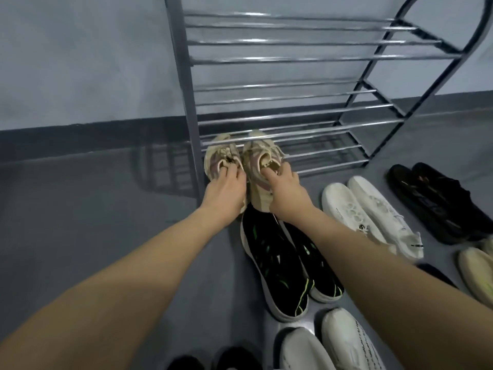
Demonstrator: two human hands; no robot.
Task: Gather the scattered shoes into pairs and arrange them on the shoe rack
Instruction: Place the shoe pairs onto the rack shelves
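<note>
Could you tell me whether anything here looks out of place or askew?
Nothing looks damaged or spilled. The tall metal shoe rack holds only the beige knit sneakers, which the left hand and right hand grip at its lowest shelf; the black-and-green sneakers and other pairs wait on the floor.

One metal shoe rack with a dark frame and chrome bars (293, 113) stands against the wall, and four tiers of bars can be counted on it. The shoes come to two beige knit sneakers (262, 158), two black sneakers with green streaks and pale soles (277, 263), two white knit sneakers near the rack (365, 209), two black slip-on shoes at the right (437, 198), two white sneakers with black lettering at the bottom (333, 345) and two dark shoe tips at the bottom edge (213, 360). At the right edge two pale yellowish shoes (477, 273) show only in part, and two hands (226, 193) complete the count.
</note>
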